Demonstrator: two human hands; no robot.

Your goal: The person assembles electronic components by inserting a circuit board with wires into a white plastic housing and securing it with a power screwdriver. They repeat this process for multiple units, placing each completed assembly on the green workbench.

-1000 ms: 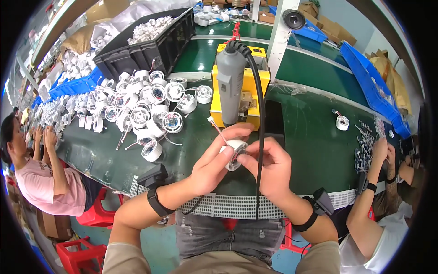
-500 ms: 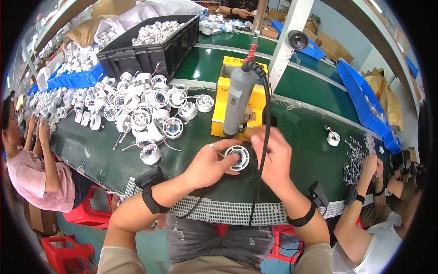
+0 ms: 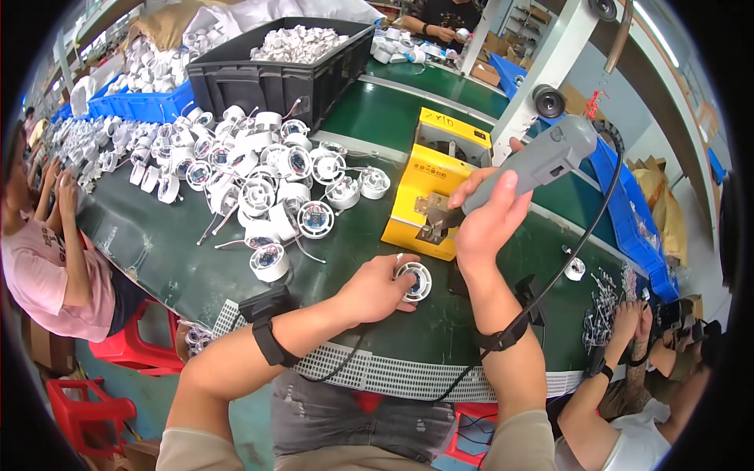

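In the head view, a yellow box (image 3: 424, 184) stood back from the tabletop's near edge, with dark hand-drawn marks on its top and a row of printed characters on its front; other lettering was too small to read. The tabletop (image 3: 188, 251) was green, its near edge lined with a perforated white strip (image 3: 345, 365).

The left forearm slanted in over that edge, black band at the wrist, and the left hand (image 3: 377, 289) lay low over the tabletop, back of the hand upward. The right forearm stood steeper, a black cord (image 3: 577, 255) passing across its wrist, and the right hand (image 3: 495, 216) was raised beside the yellow box. Its fingers were wrapped around a grey handheld tool (image 3: 546, 157), which tilted down and leftward to the metal fitting (image 3: 436, 213) on the box; whether its tip touched could not be told.

The left fingers were closed on a white round part (image 3: 425, 284), thumb over its spoked face and the others behind it. The part sat at the fingertips, on the hand's right side, near the tabletop's near edge. Toward the far left corner lay a heap of similar white parts (image 3: 259, 192), in front of a black bin (image 3: 236, 82)
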